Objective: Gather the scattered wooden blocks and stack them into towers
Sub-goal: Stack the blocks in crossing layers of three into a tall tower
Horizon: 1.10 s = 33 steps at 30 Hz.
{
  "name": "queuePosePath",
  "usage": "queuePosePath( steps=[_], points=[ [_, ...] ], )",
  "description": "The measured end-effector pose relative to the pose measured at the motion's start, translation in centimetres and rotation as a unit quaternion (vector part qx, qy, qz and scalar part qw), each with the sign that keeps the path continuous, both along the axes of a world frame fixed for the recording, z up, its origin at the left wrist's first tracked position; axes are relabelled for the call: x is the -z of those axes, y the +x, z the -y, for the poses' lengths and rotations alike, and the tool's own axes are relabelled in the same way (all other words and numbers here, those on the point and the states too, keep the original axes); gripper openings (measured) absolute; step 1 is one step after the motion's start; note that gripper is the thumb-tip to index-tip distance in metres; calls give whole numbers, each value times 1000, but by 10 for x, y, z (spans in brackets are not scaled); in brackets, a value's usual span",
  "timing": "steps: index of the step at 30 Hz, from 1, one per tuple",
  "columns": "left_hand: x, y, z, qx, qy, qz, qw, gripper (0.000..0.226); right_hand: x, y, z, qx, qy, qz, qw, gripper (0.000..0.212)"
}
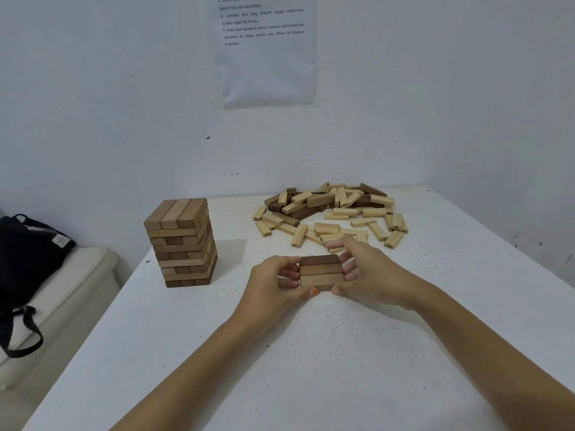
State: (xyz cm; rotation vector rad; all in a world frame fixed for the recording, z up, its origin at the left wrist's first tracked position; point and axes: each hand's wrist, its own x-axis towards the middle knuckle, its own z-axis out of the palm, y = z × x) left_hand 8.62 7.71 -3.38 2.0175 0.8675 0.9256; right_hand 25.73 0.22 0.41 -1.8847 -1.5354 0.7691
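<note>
Far left of the finished tower (182,244), off the table, a black bag (28,244) rests on a cream cushion (62,290). The tower stands upright on the white table (280,368) in crossed layers of three, with nothing touching it. Right of the tower and nearer the person, a three-block layer (320,273) of dark wood lies flat. The left hand (277,284) grips its left ends with fingers curled and thumb on the near edge. The right hand (364,275) grips the right ends likewise. The hands are apart, with the layer between them. Right of the tower and farther back lies a loose block pile (336,213); the right hand overlaps its near edge. Above and right of the tower, a printed sheet (267,51) hangs on the wall.
</note>
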Motion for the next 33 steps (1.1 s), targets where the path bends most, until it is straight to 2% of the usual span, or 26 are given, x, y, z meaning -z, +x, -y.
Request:
queuePosePath(
  steps=[6,18,20,24,26,33],
  points=[
    [-1,1,0,4,14,-9,1000,62,2,-1,-1,-5,5,33,999,75],
    [2,-1,-2,18,35,-28,999,65,5,5,-4,-23,3,39,999,74],
    [2,-1,-4,25,63,-45,997,63,4,10,-3,-28,11,48,998,68],
    [0,-3,-9,45,98,-83,991,32,4,22,-5,-52,75,96,991,36],
    [1,-4,-11,62,93,-87,990,25,6,25,-6,-74,83,113,987,28],
    [2,-8,-17,105,118,-171,973,45,12,27,-8,-127,25,114,985,34]
  ],
)
